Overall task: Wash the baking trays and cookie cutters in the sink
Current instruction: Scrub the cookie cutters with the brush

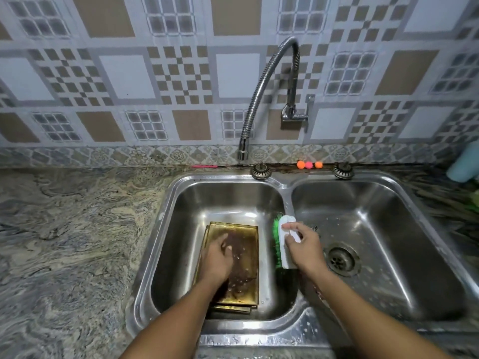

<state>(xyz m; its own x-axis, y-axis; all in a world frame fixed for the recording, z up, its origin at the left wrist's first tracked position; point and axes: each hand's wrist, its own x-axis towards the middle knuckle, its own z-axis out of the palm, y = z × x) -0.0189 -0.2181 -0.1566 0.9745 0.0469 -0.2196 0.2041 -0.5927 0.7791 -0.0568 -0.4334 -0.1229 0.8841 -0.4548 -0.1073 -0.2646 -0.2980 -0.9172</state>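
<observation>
Your left hand (217,257) lies open on the wet baking trays (246,244); your right hand (304,248) grips the brush (286,244). Hard scrubbing may skid them.

The left hand (216,255) covers the middle of the top tray (247,244), and its fingertips are blurred. Of the lower trays (233,308) only thin edges show at the near and left sides (their number cannot be told). The right hand (304,248) hides part of the brush (287,257). Both forearms run off the bottom edge. At the right edge a pale blue container (464,164) and something green (475,200) are cut off. The orange and pink balls (308,165) behind the sink (286,189) are too small to identify.
</observation>
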